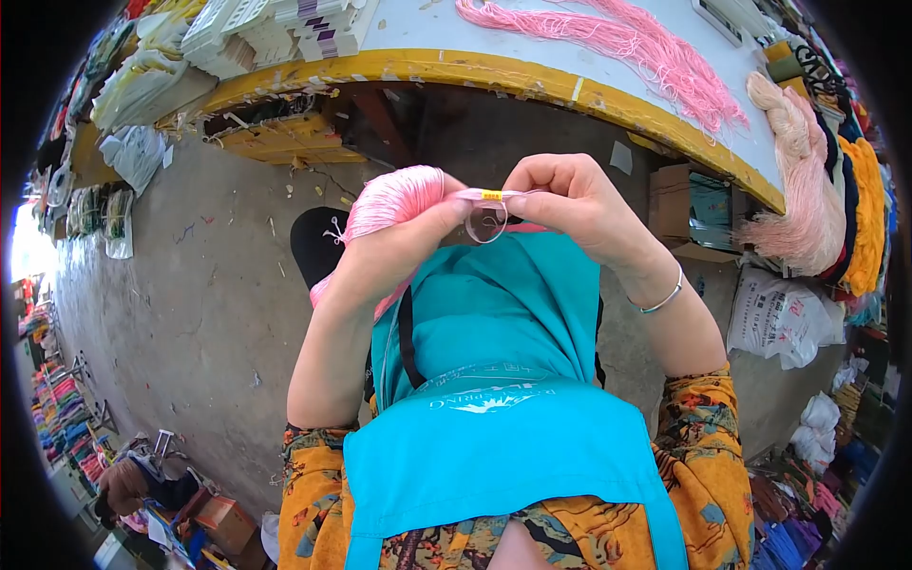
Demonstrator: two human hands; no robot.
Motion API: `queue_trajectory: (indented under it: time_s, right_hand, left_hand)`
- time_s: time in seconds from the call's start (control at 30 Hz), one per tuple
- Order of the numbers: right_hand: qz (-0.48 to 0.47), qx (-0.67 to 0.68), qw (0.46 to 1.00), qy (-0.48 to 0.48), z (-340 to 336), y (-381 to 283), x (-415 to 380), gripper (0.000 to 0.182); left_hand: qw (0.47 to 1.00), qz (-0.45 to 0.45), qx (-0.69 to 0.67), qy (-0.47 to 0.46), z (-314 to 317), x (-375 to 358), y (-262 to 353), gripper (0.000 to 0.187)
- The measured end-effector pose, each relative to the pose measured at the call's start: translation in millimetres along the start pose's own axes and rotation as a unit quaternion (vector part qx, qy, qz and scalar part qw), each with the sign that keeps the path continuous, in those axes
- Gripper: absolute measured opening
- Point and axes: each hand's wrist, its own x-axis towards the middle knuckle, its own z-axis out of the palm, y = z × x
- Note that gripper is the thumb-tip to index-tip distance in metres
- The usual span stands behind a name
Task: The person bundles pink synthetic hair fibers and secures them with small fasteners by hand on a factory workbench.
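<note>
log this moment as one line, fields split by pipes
left hand: pinching pink strand | right hand: pinching same strand | yellow label: on strand, between hands | pink hank: at left wrist

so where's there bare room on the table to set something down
The white tabletop is bare, bar tiny scraps, between the white stacks on the left and the loose pink strands, and in a strip between those strands and the yellow edge. It's crowded under the stacks and along the right, where pale pink thread bundles hang.

Stacked white pieces [271, 30] sit left on the yellow-edged table [418, 24]; a cardboard box [671, 204] and printed sack [774, 318] stand below its right corner.
</note>
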Motion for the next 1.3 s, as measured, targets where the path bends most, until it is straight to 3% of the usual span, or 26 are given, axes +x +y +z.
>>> queue_trajectory:
  time_s: [0.03, 0.1, 0.23, 0.27, 0.37, 0.4, 0.53, 0.6, 0.73, 0.8, 0.9, 1.0, 1.23, 1.3]
  right_hand:
    - [0.0, 0.0, 1.0, 0.0, 1, 1, -1, 0.013]
    - [-0.038, -0.038, 0.998, 0.043, 4, 3, -2, 0.013]
    - [-0.038, -0.148, 0.987, 0.057, 8, -1, -5, 0.013]
    - [-0.042, -0.183, 0.981, 0.055, 9, -1, -5, 0.013]
    - [-0.057, -0.244, 0.966, 0.057, 11, -1, -5, 0.012]
    - [-0.069, -0.271, 0.958, 0.061, 11, -1, -6, 0.011]
    - [-0.121, -0.326, 0.935, 0.071, 14, -1, -6, 0.01]
    - [-0.164, -0.418, 0.891, 0.066, 14, -1, -6, 0.007]
    - [-0.225, -0.465, 0.855, 0.043, 13, 2, -5, 0.004]
    - [-0.255, -0.528, 0.809, 0.031, 12, 4, -5, 0.005]
    - [-0.278, -0.545, 0.791, 0.015, 8, 6, -5, 0.007]
    - [-0.294, -0.558, 0.776, 0.018, 4, 9, -5, 0.009]
    - [-0.376, -0.606, 0.699, 0.052, 2, 20, -9, 0.013]
    - [-0.417, -0.606, 0.676, 0.034, -1, 22, -9, 0.027]
  left_hand:
    - [1.0, 0.0, 0.0, 0.0, 5, 2, -2, 0.013]
    - [0.985, 0.13, -0.013, 0.115, 18, 5, -8, 0.018]
    - [0.987, 0.131, 0.044, 0.078, 19, -6, 2, 0.019]
    - [0.975, 0.16, 0.121, 0.099, 21, -5, 1, 0.017]
    - [0.975, 0.16, 0.144, 0.063, 19, -2, -9, 0.015]
    - [0.959, 0.17, 0.217, 0.058, 14, 2, -14, 0.017]
    - [0.971, 0.13, 0.189, 0.072, 15, 4, -20, 0.023]
    - [0.968, 0.13, 0.211, 0.041, 14, 6, -20, 0.024]
    - [0.962, 0.137, 0.237, 0.024, 12, 7, -15, 0.023]
    - [0.959, 0.105, 0.264, 0.005, 10, 7, -14, 0.022]
    - [0.943, 0.138, 0.301, -0.007, 8, 8, -13, 0.021]
    - [0.951, 0.141, 0.276, 0.002, 10, 6, -13, 0.012]
    - [0.986, 0.086, 0.138, -0.021, 4, 11, -26, 0.021]
    - [0.996, 0.05, 0.072, -0.01, 8, 11, -29, 0.022]
